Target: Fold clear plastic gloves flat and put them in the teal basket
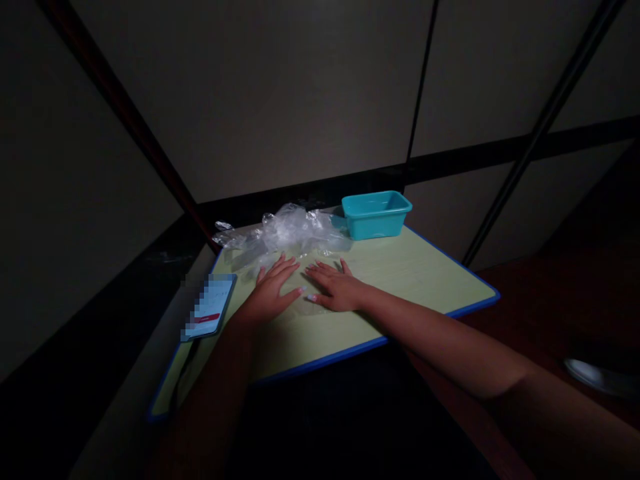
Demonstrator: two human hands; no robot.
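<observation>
My left hand [274, 291] lies flat near the middle of the small table, fingers spread and pointing away from me. Beside it my right hand [336, 287] is also flat, fingers outstretched toward the left hand. Under and between the palms there seems to be a thin clear plastic sheet or bag [304, 308], hard to make out against the tabletop. Just beyond my fingertips sits a crumpled heap of clear plastic bags [295, 230]. To the right of that heap stands a turquoise plastic basket [376, 225], upright, its inside mostly hidden.
The pale yellow tabletop [425, 273] has a blue edge. A phone [209, 307] with a lit screen lies at the left side, a dark cord [184, 373] near it. Large panels [300, 87] rise behind the table. A blurred whitish object [585, 373] is on the floor at right.
</observation>
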